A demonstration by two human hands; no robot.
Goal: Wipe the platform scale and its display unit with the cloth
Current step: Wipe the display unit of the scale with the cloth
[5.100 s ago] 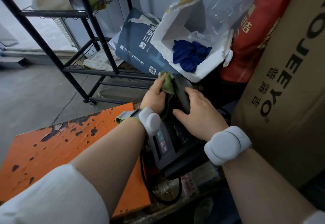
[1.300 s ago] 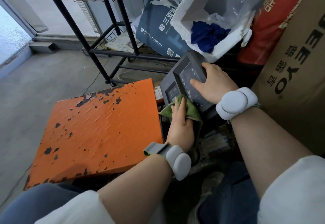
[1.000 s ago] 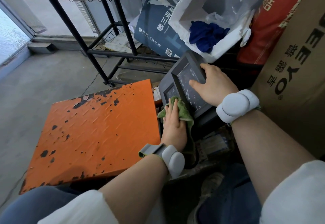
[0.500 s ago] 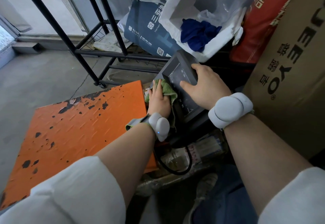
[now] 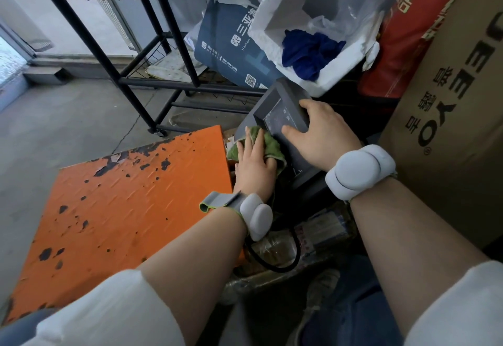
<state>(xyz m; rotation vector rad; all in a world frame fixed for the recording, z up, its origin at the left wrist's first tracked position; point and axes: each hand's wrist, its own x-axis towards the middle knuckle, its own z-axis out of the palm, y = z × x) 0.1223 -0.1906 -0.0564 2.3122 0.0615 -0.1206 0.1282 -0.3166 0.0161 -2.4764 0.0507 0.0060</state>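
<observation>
- Your left hand [image 5: 254, 167] lies flat, with the fingers straight and close together, and it presses the cloth [image 5: 268, 145] against the left lower part of the display unit [image 5: 277, 106].
- The cloth is green, soft and crumpled. It shows around your fingers and past the right edge of your palm; the rest is hidden under the hand.
- Your right hand [image 5: 322, 135] grips the display unit from its right side. The fingers curl over the top edge of the casing and the thumb rests on the front panel.
- The display unit is a dark grey box with a darker flat panel on its face. Small pale marks are on the panel, but they are too blurred to read. The unit stands tilted, and its face is turned toward you.
- The platform scale [image 5: 122, 209] lies on the floor at the left of the display unit, just beside it. Its top plate is orange with a ribbed pattern. The paint has many black chips, mostly along the far edge and on the left part.
- A black cable [image 5: 296, 253] curves below your left wrist.
- You wear a white device on each wrist.
- Behind the unit there are a black metal rack [image 5: 163, 19], a blue bag [image 5: 231, 43] and a white foam box [image 5: 340, 65] with a blue rag [image 5: 307, 52] inside. A brown carton [image 5: 449, 141] stands at the right.
</observation>
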